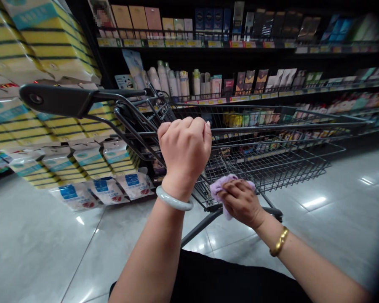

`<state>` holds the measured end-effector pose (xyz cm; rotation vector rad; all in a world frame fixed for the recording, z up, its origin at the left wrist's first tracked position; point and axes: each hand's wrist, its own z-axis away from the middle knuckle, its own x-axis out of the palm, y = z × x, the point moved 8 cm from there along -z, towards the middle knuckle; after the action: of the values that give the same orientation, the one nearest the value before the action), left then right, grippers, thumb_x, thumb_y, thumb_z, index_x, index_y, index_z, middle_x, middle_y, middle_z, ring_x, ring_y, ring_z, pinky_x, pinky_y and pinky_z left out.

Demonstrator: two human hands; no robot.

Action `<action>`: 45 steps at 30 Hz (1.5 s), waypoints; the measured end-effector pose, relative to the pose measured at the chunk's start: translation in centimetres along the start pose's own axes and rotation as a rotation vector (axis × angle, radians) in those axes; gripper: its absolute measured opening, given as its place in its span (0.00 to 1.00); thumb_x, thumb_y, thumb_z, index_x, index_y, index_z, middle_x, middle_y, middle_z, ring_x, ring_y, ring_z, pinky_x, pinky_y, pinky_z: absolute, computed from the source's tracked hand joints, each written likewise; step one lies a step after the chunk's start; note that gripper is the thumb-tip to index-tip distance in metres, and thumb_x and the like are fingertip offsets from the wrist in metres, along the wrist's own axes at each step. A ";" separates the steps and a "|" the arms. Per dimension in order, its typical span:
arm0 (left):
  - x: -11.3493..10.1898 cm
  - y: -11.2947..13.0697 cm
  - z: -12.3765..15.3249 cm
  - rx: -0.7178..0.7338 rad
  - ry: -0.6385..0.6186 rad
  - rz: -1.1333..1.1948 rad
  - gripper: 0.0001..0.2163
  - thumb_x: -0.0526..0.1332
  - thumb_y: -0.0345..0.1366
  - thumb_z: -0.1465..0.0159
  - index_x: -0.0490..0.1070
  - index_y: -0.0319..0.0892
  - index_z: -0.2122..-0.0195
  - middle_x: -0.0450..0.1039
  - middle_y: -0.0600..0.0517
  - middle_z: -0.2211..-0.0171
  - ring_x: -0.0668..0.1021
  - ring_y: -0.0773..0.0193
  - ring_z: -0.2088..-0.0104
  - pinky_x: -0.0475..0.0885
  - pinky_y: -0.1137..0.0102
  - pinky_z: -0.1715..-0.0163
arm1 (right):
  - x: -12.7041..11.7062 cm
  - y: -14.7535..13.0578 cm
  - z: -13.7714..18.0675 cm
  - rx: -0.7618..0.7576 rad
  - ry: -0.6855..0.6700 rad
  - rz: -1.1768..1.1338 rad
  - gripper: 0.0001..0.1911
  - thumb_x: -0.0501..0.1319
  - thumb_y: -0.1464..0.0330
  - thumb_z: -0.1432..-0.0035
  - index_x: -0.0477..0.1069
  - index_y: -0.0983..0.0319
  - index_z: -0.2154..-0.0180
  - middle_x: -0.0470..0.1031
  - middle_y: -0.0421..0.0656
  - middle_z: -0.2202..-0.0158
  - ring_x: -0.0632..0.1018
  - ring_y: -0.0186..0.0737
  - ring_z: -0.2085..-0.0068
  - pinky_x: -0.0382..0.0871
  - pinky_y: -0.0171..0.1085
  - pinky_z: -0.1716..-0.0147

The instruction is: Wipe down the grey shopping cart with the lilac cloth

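Observation:
A dark metal shopping cart [271,179] stands side-on in front of me, its handle end to the left. My left hand [185,141], with a pale bangle [174,200] at the wrist, is wrapped round the cart's upper side rail [249,129]. Lower and to the right, my right hand [241,202] grips a purple cloth [221,185] against the lower corner of the wire basket. The cloth bunches out past the fingers and partly hides the frame there. A gold bracelet [279,241] circles my right wrist.
Shelves [208,101] with boxes and bottles run behind the cart. Yellow striped packs [57,46] are stacked at the left, with white bags [134,185] at the bottom. The cart's handle [57,100] juts out toward the left. Shiny tiled floor [47,248] lies below.

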<state>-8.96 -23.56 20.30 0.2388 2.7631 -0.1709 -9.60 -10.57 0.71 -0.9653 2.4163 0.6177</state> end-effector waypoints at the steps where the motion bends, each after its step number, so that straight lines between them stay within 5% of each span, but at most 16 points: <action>1: 0.0 0.0 0.0 -0.005 0.004 0.007 0.16 0.50 0.42 0.26 0.69 0.47 0.70 0.76 0.50 0.70 0.75 0.56 0.65 0.58 0.58 0.58 | -0.2 0.1 -0.3 0.007 0.021 0.008 0.11 0.62 0.73 0.41 0.76 0.58 0.56 0.78 0.44 0.54 0.73 0.43 0.52 0.65 0.45 0.48; 8: 0.1 0.0 0.1 0.000 -0.007 0.032 0.15 0.50 0.42 0.27 0.69 0.47 0.69 0.76 0.49 0.70 0.74 0.55 0.65 0.57 0.57 0.58 | 0.8 0.1 -0.2 -0.015 0.021 0.004 0.11 0.62 0.75 0.44 0.76 0.58 0.59 0.78 0.43 0.58 0.73 0.42 0.54 0.67 0.43 0.54; 14: 0.1 0.0 0.1 -0.019 0.008 -0.014 0.16 0.50 0.42 0.27 0.69 0.47 0.70 0.76 0.50 0.70 0.74 0.56 0.65 0.58 0.58 0.58 | -2.7 -0.2 -4.0 0.055 0.190 -0.010 0.11 0.64 0.71 0.41 0.76 0.58 0.55 0.77 0.46 0.55 0.73 0.44 0.54 0.67 0.44 0.52; 21: 0.3 -0.1 0.2 -0.032 -0.017 0.019 0.16 0.49 0.42 0.26 0.70 0.46 0.70 0.75 0.49 0.70 0.74 0.55 0.64 0.57 0.58 0.57 | -0.5 -1.3 -4.0 0.058 0.142 -0.046 0.11 0.63 0.74 0.44 0.75 0.59 0.58 0.78 0.45 0.56 0.72 0.44 0.54 0.67 0.43 0.51; 27: 0.0 0.2 0.3 -0.046 0.005 0.024 0.16 0.49 0.40 0.26 0.69 0.46 0.70 0.75 0.49 0.70 0.73 0.55 0.64 0.57 0.57 0.55 | -4.9 -1.6 -7.6 0.112 0.325 -0.055 0.12 0.64 0.72 0.41 0.76 0.58 0.55 0.77 0.47 0.52 0.73 0.45 0.50 0.70 0.45 0.48; 34: 0.1 0.2 0.3 -0.038 -0.017 0.061 0.16 0.49 0.41 0.26 0.70 0.46 0.69 0.75 0.49 0.69 0.73 0.55 0.64 0.57 0.57 0.56 | -1.2 -2.0 -6.7 0.058 0.204 -0.016 0.10 0.63 0.72 0.41 0.77 0.57 0.57 0.78 0.45 0.55 0.73 0.44 0.53 0.68 0.45 0.50; 41: 0.0 0.2 0.4 -0.034 -0.028 0.058 0.15 0.49 0.41 0.26 0.70 0.46 0.68 0.75 0.49 0.68 0.74 0.55 0.62 0.57 0.58 0.54 | -4.0 0.1 -7.0 0.109 0.340 0.002 0.13 0.65 0.73 0.42 0.76 0.55 0.55 0.76 0.46 0.51 0.72 0.46 0.48 0.69 0.46 0.48; 45: -0.1 0.3 0.4 -0.033 -0.011 0.071 0.15 0.49 0.40 0.26 0.70 0.46 0.68 0.75 0.49 0.69 0.73 0.55 0.63 0.57 0.57 0.55 | -3.5 -0.8 -7.5 0.093 0.310 0.037 0.12 0.64 0.74 0.42 0.76 0.56 0.56 0.77 0.45 0.53 0.73 0.44 0.52 0.70 0.45 0.50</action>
<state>-8.69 -23.35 19.90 0.3262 2.7389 -0.1075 -8.66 -13.44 8.41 -1.0444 2.7111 0.3864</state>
